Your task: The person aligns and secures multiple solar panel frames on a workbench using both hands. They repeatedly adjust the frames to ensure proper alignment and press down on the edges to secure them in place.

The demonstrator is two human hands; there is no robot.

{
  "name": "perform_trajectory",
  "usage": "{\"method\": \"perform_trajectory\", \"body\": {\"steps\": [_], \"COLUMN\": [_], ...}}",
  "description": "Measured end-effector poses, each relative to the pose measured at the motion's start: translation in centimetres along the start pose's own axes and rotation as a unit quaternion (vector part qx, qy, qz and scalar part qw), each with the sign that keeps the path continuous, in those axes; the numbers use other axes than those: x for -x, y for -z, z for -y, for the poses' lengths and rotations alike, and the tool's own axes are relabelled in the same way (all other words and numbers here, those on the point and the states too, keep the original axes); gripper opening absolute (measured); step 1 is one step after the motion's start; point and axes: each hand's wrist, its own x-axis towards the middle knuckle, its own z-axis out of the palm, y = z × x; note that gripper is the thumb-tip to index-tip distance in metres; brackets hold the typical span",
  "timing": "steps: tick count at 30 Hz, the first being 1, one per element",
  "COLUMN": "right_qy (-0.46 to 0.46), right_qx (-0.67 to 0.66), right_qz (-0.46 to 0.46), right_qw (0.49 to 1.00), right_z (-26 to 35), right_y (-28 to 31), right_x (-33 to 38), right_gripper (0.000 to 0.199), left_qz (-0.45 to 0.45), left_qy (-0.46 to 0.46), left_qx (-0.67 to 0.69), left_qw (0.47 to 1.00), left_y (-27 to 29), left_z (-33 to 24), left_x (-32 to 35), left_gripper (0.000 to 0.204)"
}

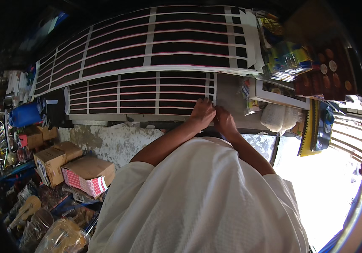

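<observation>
A long sheet [138,93] printed with dark blocks between white and pink lines lies across the counter in front of me. My left hand [203,113] is at its near right corner, fingers bent and closed over the edge. Right beside it, almost touching, my right hand [226,122] is closed in a pinch just past the sheet's right end. What sits between the right fingertips is too small and hidden to name. Behind lies a larger stack of similar printed sheets [189,66], its right end uneven and slightly curled.
To the right stand a white-framed box [280,96], a bubble-wrapped bundle [278,118] and yellow-edged notebooks [313,128]. Colourful packets [288,59] fill the far right. Cardboard boxes [54,162] and plastic-wrapped toy guitars [60,236] crowd the lower left, below a peeling wall [105,141].
</observation>
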Motion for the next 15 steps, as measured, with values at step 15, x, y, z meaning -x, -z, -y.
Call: {"method": "perform_trajectory", "body": {"steps": [15], "right_qy": [-0.001], "right_qx": [-0.025], "right_qz": [0.006], "right_qw": [1.000], "right_z": [0.7], "right_y": [0.7], "right_x": [0.0], "right_gripper": [0.016], "left_qz": [-0.016], "left_qy": [0.025], "left_qx": [0.017], "left_qw": [0.999], "left_y": [-0.9], "left_z": [1.1], "left_x": [1.2], "left_gripper": [0.019]}}
